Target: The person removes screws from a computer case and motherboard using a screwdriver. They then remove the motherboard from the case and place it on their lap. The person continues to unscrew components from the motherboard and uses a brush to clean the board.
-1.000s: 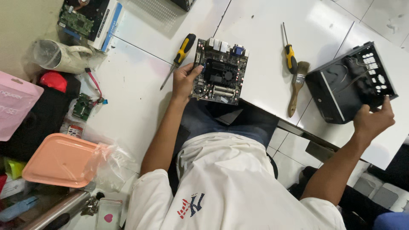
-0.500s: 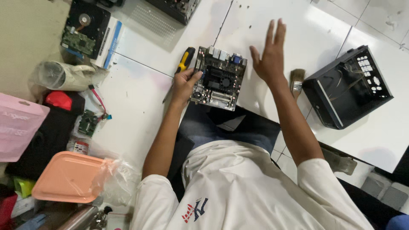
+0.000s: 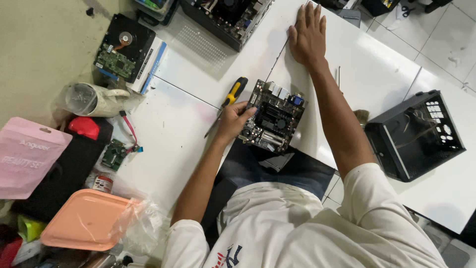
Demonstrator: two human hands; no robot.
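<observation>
A person's left hand (image 3: 232, 120) grips the edge of a small motherboard (image 3: 274, 119) at the white table's (image 3: 168, 134) near edge, apparently steadying it, while the right hand (image 3: 307, 34) presses flat and open on the tabletop farther away; a yellow-handled screwdriver (image 3: 229, 102) lies just beside the board.

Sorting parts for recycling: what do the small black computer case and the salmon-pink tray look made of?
The small black computer case looks like painted sheet metal: thin flat walls, punched rear cutouts. The salmon-pink tray looks like moulded plastic: rounded corners, smooth matte surface. Neither is certain.
</observation>
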